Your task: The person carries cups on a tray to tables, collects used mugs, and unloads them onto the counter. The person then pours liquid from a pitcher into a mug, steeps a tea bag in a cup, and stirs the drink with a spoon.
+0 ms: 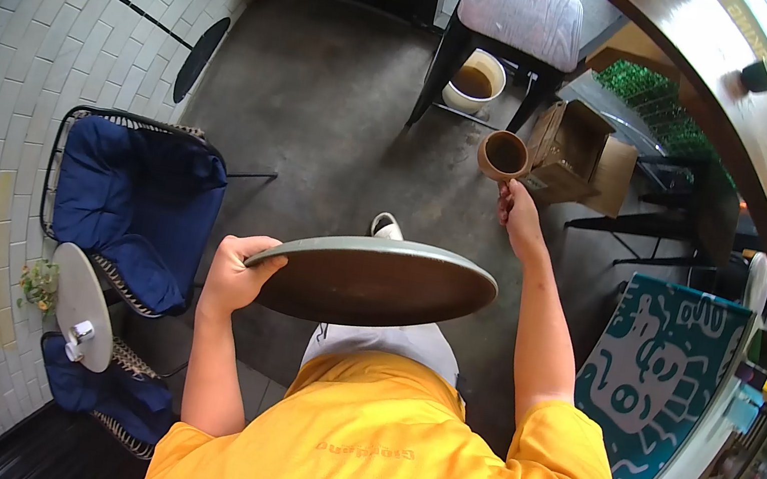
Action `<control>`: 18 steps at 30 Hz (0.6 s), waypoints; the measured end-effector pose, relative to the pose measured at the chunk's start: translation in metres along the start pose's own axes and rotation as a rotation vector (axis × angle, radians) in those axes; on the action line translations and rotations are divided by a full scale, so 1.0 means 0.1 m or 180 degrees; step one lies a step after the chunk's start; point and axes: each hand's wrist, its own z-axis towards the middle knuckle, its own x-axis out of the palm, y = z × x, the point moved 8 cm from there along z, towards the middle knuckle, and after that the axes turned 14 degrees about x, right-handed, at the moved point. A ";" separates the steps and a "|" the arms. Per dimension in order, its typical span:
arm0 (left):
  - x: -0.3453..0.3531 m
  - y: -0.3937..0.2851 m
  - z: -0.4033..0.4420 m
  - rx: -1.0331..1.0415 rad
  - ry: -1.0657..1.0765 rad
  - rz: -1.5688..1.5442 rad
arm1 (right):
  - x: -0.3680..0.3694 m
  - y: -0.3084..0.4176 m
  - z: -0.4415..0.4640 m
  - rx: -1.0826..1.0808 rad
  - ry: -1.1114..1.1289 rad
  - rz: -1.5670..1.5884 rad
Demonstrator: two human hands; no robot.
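Note:
My left hand (241, 275) is closed on the edge of a large round tray (375, 289) with a grey-green rim and a dark brown surface. The tray is tilted in front of my waist, and nothing shows on the visible part of it. Out ahead, my right hand (516, 209) grips the handle of a brown cup (503, 156). Its inside looks dark; I cannot tell whether that is liquid. The cup is over the floor, close to a wooden crate (570, 144).
A stool (521, 14) stands ahead, with a white bucket (489, 67) of brown liquid beneath it. Blue-cushioned chairs (140, 209) and a small round table (72, 284) are on the left. A teal patterned panel (655, 376) and a wooden counter (763, 151) line the right.

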 end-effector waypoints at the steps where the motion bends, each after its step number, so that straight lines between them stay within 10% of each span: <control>1: 0.00 0.05 0.13 0.0041 0.0030 -0.0077 | -0.01 0.06 0.19 0.0004 -0.0011 -0.0044; 18: 0.07 0.64 0.41 -0.1029 -0.1337 0.0354 | -0.49 0.11 4.10 0.0926 -0.0335 0.1368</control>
